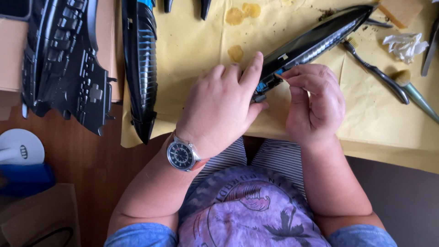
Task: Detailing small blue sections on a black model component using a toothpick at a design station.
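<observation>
A long, narrow black model part (315, 39) is held at its near end between the two hands. The left hand (219, 107) is laid over that end from the near-left side, its forefinger stretched along the part's upper edge and its thumb tucked beneath, so the part is clasped. The right hand (313, 103) is closed just beside it on the right, thumb and forefinger pinched against the lower edge of the part, where a small blue detail (279, 72) is seen; whether something tiny is pinched there cannot be told.

From the grip, the long axis of the part runs up and away to the right, its pointed tip aimed at the far right corner of the yellow paper sheet (192, 41) on which it rests. The open inner side of the part is turned upward.

One wristwatch (182, 154) is worn on the left wrist. To the left of the grip one ribbed black hull piece (141, 68) is laid nearly straight along the sheet, and further left one large black detailed piece (68, 64) is seen on cardboard. To the right of the grip, beyond the part, one dark toothbrush (377, 72), one teal-handled brush (416, 93) and one crumpled tissue (404, 45) are counted. Three glue-like stains (235, 52) are seen above the left hand.
</observation>
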